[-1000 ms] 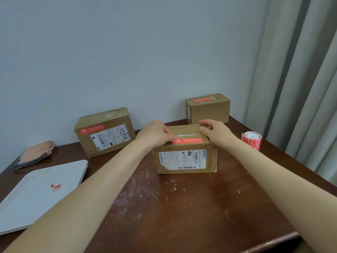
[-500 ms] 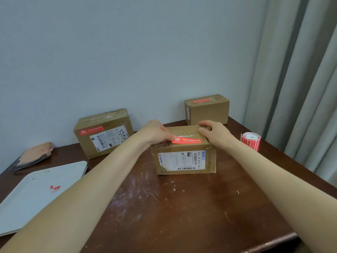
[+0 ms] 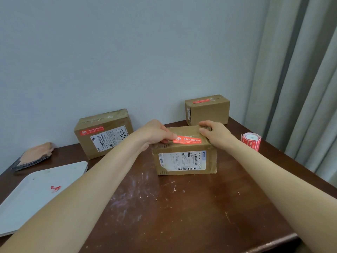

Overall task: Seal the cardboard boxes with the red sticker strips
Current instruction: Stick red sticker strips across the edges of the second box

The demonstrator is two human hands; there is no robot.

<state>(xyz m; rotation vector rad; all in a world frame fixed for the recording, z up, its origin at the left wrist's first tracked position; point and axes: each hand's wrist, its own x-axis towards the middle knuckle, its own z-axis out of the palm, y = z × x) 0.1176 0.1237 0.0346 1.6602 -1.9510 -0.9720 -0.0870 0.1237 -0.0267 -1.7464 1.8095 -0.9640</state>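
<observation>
Squarely mid-desk (image 3: 182, 207), the left hand (image 3: 155, 134) pinches the red sticker strip (image 3: 189, 140) onto the box (image 3: 186, 161) top; the right hand (image 3: 217, 136), grip curled over the box's 1 o'clock corner, apparently steadies it.

The white tray (image 3: 32, 207) runs off frame left; print on the front cardboard box (image 3: 185, 161) unreadably small; left hand (image 3: 155, 136) hides its top-left corner.

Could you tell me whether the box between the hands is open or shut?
Shut: the top of the brown cardboard box lies flat, red sticker strip on it.
</observation>
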